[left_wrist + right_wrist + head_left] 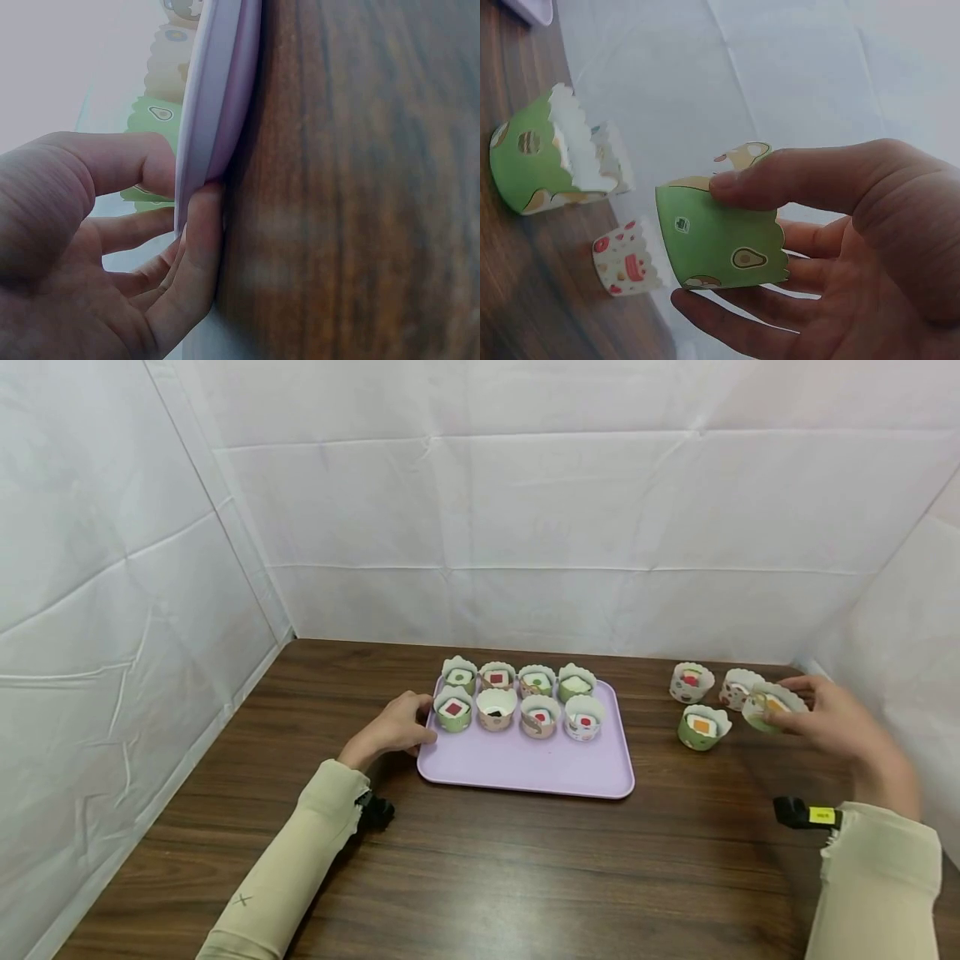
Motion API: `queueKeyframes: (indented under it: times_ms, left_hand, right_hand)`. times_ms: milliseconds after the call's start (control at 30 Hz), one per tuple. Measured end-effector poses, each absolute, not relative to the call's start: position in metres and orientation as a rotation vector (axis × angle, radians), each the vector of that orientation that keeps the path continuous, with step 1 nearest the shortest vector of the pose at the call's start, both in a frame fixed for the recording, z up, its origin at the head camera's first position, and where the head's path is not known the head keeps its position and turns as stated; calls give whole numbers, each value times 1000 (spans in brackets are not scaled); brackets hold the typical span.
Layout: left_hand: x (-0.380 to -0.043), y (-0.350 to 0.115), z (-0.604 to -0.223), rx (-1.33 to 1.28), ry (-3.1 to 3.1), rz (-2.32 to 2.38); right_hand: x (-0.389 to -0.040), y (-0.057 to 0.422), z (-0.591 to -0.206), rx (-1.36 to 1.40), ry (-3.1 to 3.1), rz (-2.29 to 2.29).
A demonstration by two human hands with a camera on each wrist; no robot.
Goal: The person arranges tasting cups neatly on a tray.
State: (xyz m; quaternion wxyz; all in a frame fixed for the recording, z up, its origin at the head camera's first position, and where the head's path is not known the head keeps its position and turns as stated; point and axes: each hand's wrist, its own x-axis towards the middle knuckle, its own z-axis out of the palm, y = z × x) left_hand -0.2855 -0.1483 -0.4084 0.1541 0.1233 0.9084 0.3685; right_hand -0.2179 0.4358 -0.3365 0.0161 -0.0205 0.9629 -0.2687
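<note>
My right hand point(843, 718) holds a green paper baking cup point(720, 236) printed with avocados, thumb on one side and fingers on the other. An orange and white piece shows inside that cup in the head view. My left hand point(393, 725) grips the left rim of a lilac tray point(517, 768), its thumb above the edge and a finger beneath, as the left wrist view shows. Two rows of paper cups stand on the tray's far half, among them a green cup point(453, 710) with a red and white piece and a pale cup point(496, 708) with something dark inside.
Right of the tray, a cup with a red-topped piece point(690, 682), a white patterned cup point(738, 689) and a green cup point(701, 728) stand on the brown wooden table point(525, 877). White cloth point(540, 510) hangs behind and at both sides.
</note>
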Motion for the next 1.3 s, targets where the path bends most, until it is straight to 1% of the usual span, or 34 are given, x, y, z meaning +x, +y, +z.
queueKeyframes:
  times_ms: [267,567,867,1100,1300]
  left_hand:
    - [-285,-148,-408,359,2609,1056]
    - [-285,-148,-409,351,2603,1056]
    - [-286,-148,-409,351,2604,1050]
    - [-287,-148,-409,355,2607,1043]
    - [-286,-148,-409,356,2612,1042]
  right_hand:
    - [-218,418,-327,-112,3005,-780]
    - [-218,399,-319,-96,2947,-850]
    - [-215,381,-310,-95,3067,-852]
    - [-220,357,-312,-180,3027,-892]
    - [-225,337,-315,-216,2995,-839]
